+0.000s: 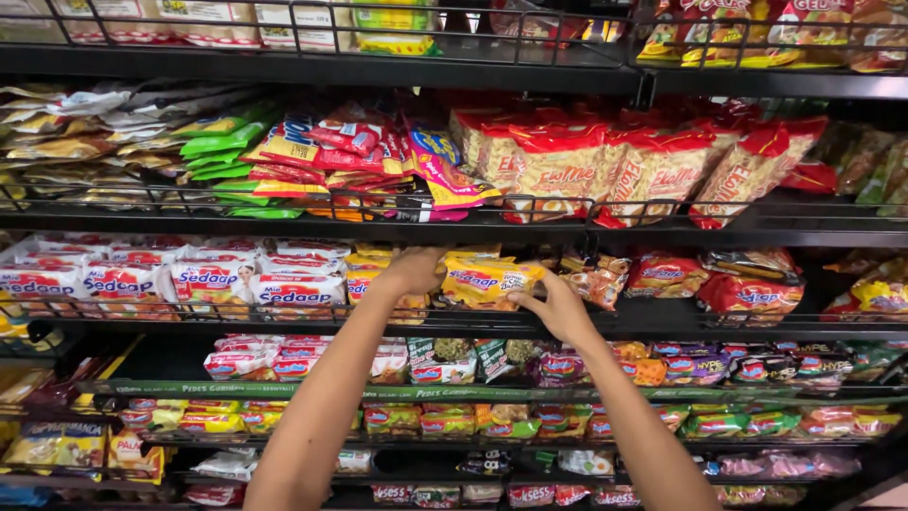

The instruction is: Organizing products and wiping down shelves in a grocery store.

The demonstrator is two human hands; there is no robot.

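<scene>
Holding yellow noodle packet [487, 281] over shelf rail [284, 317]: your left hand [413, 270] closed on its left end, right hand [558, 308] fingers pinch right edge. Packet not yet seated behind rail.

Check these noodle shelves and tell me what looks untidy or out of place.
On the upper shelf, red and pink packets lie tumbled at angles, unlike the neat rows below. Both hands, left hand and right hand, grip a yellow packet sitting crooked. No damage visible.
</scene>
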